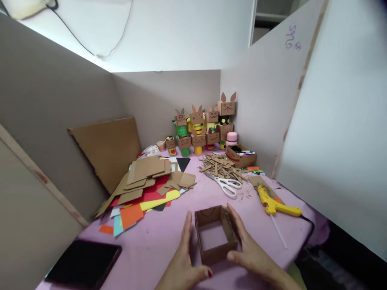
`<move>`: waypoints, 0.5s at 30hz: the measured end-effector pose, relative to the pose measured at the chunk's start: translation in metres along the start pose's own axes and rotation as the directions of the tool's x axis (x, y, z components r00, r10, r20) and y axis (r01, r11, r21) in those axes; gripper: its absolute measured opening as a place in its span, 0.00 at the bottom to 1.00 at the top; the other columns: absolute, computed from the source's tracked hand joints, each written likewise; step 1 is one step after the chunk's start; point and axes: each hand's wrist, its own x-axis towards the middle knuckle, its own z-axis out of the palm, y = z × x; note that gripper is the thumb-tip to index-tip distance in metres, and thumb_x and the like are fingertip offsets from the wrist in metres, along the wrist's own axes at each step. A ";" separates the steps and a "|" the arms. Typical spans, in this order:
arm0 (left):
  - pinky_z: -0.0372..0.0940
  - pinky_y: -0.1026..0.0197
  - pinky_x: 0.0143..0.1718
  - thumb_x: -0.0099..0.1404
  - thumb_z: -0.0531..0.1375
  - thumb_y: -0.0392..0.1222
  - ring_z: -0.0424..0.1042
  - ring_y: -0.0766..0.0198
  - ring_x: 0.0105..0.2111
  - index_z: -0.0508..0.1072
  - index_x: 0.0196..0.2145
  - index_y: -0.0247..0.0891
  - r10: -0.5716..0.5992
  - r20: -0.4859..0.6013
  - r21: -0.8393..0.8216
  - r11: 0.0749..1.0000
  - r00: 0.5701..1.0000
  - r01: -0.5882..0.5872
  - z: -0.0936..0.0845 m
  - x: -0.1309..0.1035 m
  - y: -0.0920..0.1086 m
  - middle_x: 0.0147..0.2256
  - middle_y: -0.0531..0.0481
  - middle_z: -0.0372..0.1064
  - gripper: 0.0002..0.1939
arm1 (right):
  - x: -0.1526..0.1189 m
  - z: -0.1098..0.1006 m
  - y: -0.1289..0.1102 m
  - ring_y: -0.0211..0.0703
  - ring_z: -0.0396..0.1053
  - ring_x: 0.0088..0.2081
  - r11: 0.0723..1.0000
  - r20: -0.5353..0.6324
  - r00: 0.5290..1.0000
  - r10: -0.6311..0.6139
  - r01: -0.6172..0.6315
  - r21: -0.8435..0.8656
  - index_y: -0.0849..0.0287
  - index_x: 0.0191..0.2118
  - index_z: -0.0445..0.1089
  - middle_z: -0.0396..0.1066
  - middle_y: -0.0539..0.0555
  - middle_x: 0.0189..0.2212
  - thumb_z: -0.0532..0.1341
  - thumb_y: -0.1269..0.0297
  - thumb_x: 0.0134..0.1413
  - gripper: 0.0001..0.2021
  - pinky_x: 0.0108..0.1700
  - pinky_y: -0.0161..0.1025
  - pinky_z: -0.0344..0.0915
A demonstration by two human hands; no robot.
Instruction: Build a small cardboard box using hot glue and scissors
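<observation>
An open cardboard frame (216, 255), with four low brown walls and no bottom, rests on the pink tabletop between my hands. My left hand (186, 253) is at its left side, fingers stretched out and thumb apart, with a strip of table showing between it and the wall. Along the right wall lies my right hand (246, 245), its fingers reaching to the far corner and its thumb at the near right corner, so it spans the frame. White-handled scissors (228, 185) lie behind the frame. A yellow glue gun (273, 204) with a glue stick in it lies to the right.
Cardboard sheets (146, 167) and coloured paper (131, 216) are piled at left. A dark tablet (84, 264) lies near the front left edge. Cardboard scraps (219, 165), a pen box (242, 160) and several cardboard animal figures (198, 141) stand toward the back. Grey partitions (169, 90) enclose the table.
</observation>
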 end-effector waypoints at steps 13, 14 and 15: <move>0.35 0.59 0.65 0.67 0.42 0.63 0.39 0.64 0.66 0.51 0.64 0.39 0.005 -0.524 -0.189 0.974 0.852 -0.122 0.056 0.032 0.002 0.68 0.48 0.41 0.36 | 0.023 0.026 0.010 0.41 0.38 0.67 0.968 -0.210 0.976 0.057 -0.003 0.250 0.50 0.65 0.48 0.44 0.49 0.68 0.44 0.37 0.58 0.35 0.67 0.46 0.35; 0.36 0.59 0.65 0.67 0.43 0.63 0.41 0.64 0.66 0.53 0.64 0.39 0.013 -0.537 -0.184 0.974 0.843 -0.131 0.057 0.033 0.002 0.67 0.47 0.43 0.35 | 0.024 0.026 0.010 0.40 0.38 0.67 0.969 -0.219 0.974 0.051 0.005 0.247 0.50 0.65 0.49 0.44 0.49 0.68 0.45 0.37 0.58 0.35 0.67 0.46 0.35; 0.38 0.58 0.65 0.67 0.43 0.62 0.43 0.63 0.66 0.55 0.63 0.39 0.020 -0.551 -0.178 0.974 0.834 -0.141 0.058 0.033 0.002 0.66 0.47 0.45 0.34 | 0.024 0.026 0.010 0.40 0.39 0.67 0.970 -0.230 0.972 0.046 0.012 0.244 0.50 0.65 0.49 0.45 0.49 0.68 0.46 0.37 0.58 0.35 0.67 0.45 0.35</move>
